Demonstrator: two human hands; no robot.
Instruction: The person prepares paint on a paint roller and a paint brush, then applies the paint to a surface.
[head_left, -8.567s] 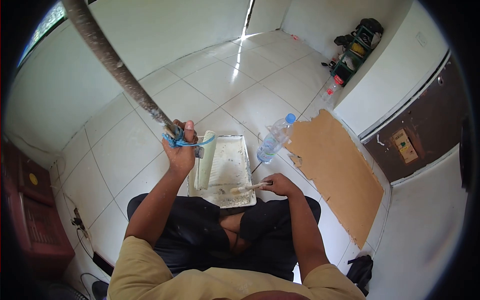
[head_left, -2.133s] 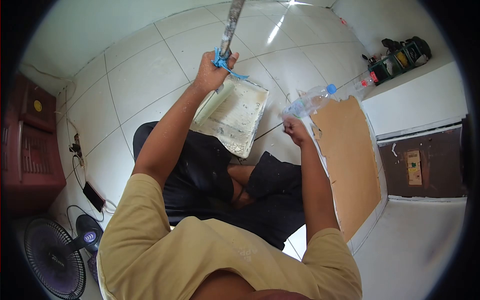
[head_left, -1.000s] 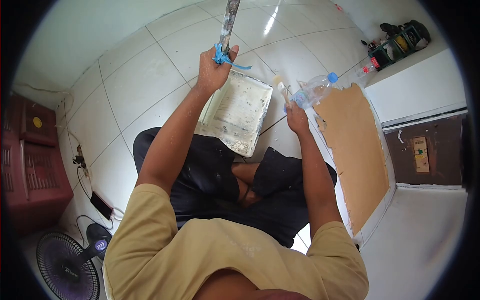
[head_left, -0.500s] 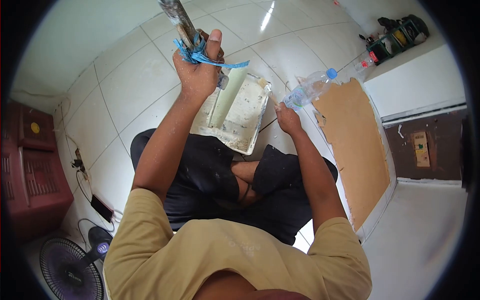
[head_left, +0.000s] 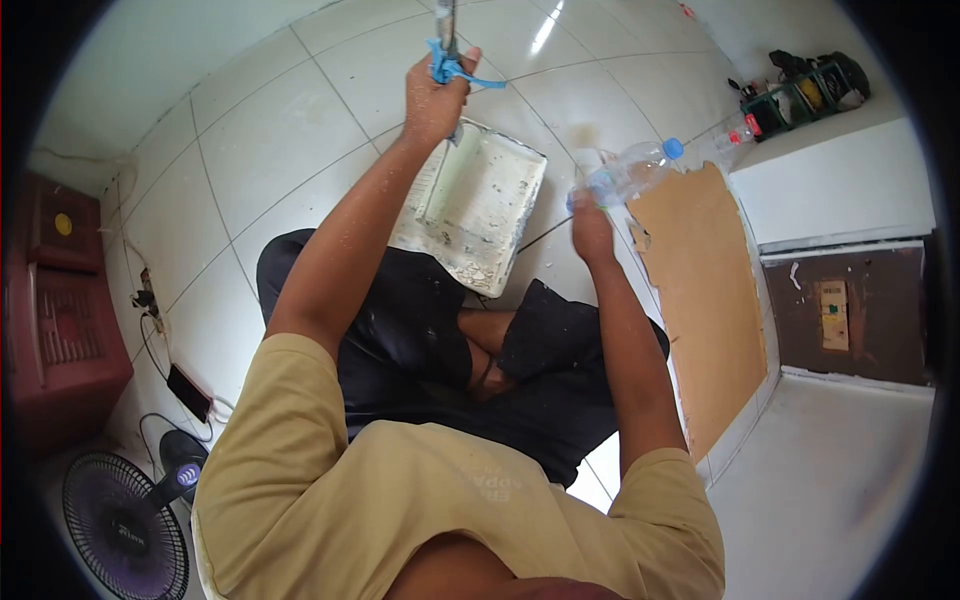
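Observation:
My left hand (head_left: 434,108) is closed around a paint-spattered pole (head_left: 446,25) with a strip of blue plastic tied round it. Below that hand, a pale green paint roller (head_left: 453,178) lies in the white paint tray (head_left: 515,215), which is smeared with paint. My right hand (head_left: 592,232) grips a paintbrush (head_left: 583,137), its bristles blurred by motion and pointing away from me. A clear plastic bottle (head_left: 640,172) with a blue cap overlaps the right fingers in this view, to the right of the tray.
A torn sheet of brown cardboard (head_left: 700,300) lies on the tiled floor at right. Beyond it is a green crate (head_left: 805,95) of items on a white ledge. At left are a dark red cabinet (head_left: 65,320), cables, a phone (head_left: 189,391) and a fan (head_left: 125,525).
My right hand has swung the brush from over the tray's edge to the right, beside the bottle. My left hand has moved forward and right with the pole; the roller now sits lower in the tray.

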